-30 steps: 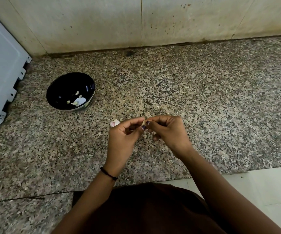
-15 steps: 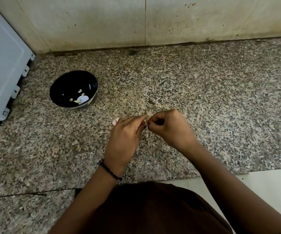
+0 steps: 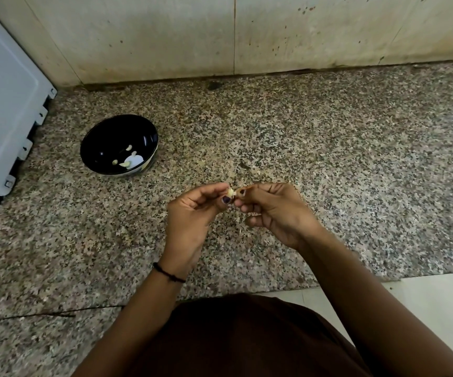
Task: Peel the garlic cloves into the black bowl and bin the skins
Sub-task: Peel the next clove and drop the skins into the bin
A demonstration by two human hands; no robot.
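Above the granite counter (image 3: 328, 159), both hands — left hand (image 3: 192, 213), right hand (image 3: 274, 210) — pinch one garlic clove (image 3: 231, 192).

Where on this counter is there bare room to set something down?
Widest bare counter: right of the right hand, back to the wall. Also between bowl and wall. Crowded: the left, bowl near the white appliance, and the middle, where the left hand and right hand pinch the clove.
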